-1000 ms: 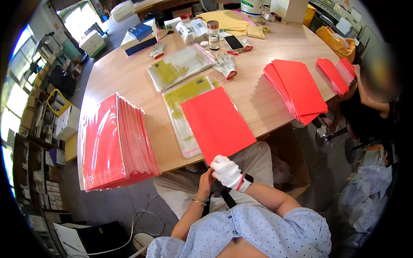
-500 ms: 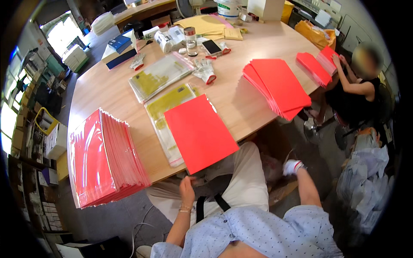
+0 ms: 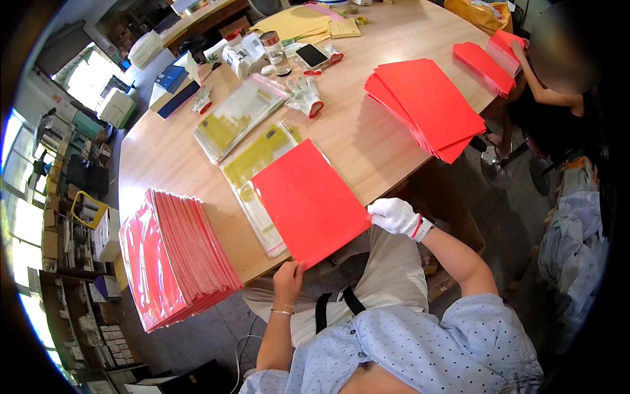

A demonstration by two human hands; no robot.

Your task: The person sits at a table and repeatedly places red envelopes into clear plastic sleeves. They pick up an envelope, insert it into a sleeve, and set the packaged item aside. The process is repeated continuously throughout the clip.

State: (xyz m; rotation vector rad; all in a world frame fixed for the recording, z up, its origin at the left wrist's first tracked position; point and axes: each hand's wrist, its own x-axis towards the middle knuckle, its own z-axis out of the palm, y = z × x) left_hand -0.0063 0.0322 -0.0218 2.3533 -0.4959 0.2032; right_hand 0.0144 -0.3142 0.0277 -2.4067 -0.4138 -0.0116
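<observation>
A red sheet (image 3: pixel 314 200) lies tilted over a pile of clear plastic sleeves (image 3: pixel 270 231) at the near table edge, its near end jutting past it. My bare left hand (image 3: pixel 287 281) pinches the sheet's near left corner. At its near right corner my right hand (image 3: pixel 394 217), in a white glove with a red cuff, has its fingers closed on the edge. The thumb and fingertips there are partly hidden. Left of the sheet stands a thick stack of red sheets in clear sleeves (image 3: pixel 190 256). A fanned stack of loose red sheets (image 3: pixel 426 102) is at the right.
Behind the sleeves lie another sleeve pile (image 3: pixel 243 117), a white work glove (image 3: pixel 305 97), a glass jar (image 3: pixel 275 56) and a phone (image 3: pixel 311 56). A co-worker's hand (image 3: pixel 517 49) touches red sheets at the far right. Grey plastic bags (image 3: pixel 574 223) sit on the floor.
My right hand has come up from beside my knee to the sheet's right corner. My left hand has closed on the left corner. The whole view has shifted slightly.
</observation>
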